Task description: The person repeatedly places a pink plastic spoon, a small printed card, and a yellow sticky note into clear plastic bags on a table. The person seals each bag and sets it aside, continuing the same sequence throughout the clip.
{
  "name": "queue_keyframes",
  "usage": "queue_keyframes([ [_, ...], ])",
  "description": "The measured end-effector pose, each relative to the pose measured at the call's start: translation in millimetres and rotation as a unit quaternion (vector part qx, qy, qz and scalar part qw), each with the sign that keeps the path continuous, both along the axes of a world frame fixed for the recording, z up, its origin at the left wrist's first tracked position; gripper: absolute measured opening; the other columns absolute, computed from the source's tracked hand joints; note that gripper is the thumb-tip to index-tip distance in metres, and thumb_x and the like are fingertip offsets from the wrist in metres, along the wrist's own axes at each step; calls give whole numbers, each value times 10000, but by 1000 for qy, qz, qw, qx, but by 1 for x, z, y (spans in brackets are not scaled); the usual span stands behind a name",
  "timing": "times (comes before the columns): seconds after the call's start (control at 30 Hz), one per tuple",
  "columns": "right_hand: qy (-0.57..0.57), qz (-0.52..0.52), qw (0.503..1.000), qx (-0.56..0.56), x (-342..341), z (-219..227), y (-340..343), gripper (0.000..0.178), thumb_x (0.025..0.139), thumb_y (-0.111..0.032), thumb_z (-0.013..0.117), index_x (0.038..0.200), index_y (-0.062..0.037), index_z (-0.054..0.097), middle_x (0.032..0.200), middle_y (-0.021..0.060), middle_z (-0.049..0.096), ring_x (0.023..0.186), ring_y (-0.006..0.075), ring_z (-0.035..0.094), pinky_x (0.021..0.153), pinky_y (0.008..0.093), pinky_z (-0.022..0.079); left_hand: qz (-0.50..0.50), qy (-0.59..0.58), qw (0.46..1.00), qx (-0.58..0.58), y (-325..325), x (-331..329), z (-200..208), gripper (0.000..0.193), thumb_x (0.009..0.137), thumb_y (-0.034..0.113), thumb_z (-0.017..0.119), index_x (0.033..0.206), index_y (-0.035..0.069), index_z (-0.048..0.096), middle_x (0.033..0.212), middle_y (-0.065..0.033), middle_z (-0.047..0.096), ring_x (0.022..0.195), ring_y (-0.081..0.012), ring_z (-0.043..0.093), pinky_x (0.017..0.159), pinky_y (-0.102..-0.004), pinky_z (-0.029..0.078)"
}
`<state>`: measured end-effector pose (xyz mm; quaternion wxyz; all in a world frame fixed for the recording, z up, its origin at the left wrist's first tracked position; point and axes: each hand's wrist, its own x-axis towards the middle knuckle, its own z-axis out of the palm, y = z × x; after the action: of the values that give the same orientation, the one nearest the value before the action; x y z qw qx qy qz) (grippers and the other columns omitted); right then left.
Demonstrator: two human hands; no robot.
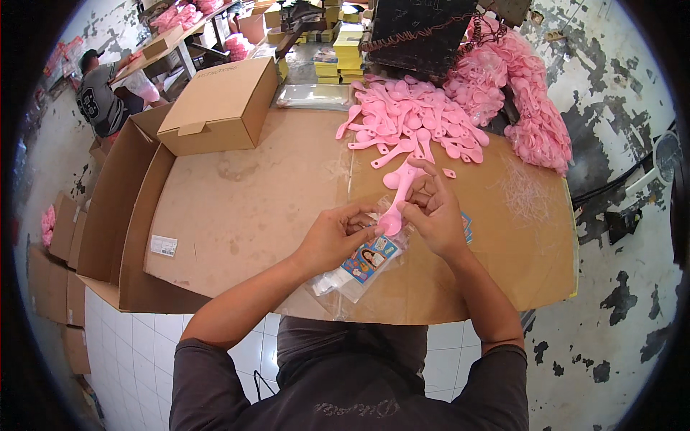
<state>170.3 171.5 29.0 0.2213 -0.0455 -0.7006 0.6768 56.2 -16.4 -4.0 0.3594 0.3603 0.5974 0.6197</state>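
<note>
A pink plastic measuring spoon stands over the mouth of a clear plastic bag, its round bowl at the lower end. My right hand is closed on the spoon's handle between thumb and fingers. Beside the bowl, my left hand pinches the upper edge of the clear plastic bag; its fingertips are close to the spoon. A blue printed card lies in or on the bag; which one I cannot tell. Another card is partly hidden behind my right hand. Beyond, loose pink spoons lie in a heap.
A closed cardboard box stands at the back left of the cardboard-covered table. Large bags of pink spoons sit at the back right, near thin plastic strands. Yellow stacks stand farther back. Another person is at far left.
</note>
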Motion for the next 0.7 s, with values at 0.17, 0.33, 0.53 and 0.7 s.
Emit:
queue_keyframes([
  [0.17, -4, -27, 1000, -13, 6, 3, 10, 533, 921, 71, 663, 1393, -47, 447, 1176, 133, 660, 924, 147, 698, 774, 286, 602, -5, -23, 1000, 20, 3, 0, 5, 390, 990, 5, 686, 1372, -10, 610, 1061, -89, 752, 969, -94, 701, 830, -245, 574],
  [0.33, -10, -8, 1000, -3, 1, -3, 8, 476, 945, 66, 661, 1368, -34, 466, 1149, 121, 660, 910, 148, 706, 751, 270, 609, -4, 8, 1000, -8, 0, 1, 2, 374, 1002, 28, 684, 1362, -37, 603, 1098, -96, 746, 987, -111, 703, 893, -261, 574],
  [0.53, 8, 31, 975, 218, 1, -33, 18, 361, 1021, -62, 629, 1358, -44, 499, 1253, 110, 615, 1040, 188, 651, 893, 343, 536, -14, -90, 994, 64, 2, -2, 7, 384, 1026, 51, 657, 1394, -17, 574, 1137, -122, 752, 1002, -119, 709, 911, -272, 571],
  [0.7, 53, 129, 990, 16, 1, -5, 14, 262, 1029, -157, 623, 1260, -35, 622, 1339, 114, 595, 1175, 205, 587, 996, 370, 475, -46, -106, 992, 43, -6, -10, 13, 424, 1047, 112, 641, 1445, 13, 533, 1113, -123, 769, 982, -112, 708, 890, -265, 567],
])
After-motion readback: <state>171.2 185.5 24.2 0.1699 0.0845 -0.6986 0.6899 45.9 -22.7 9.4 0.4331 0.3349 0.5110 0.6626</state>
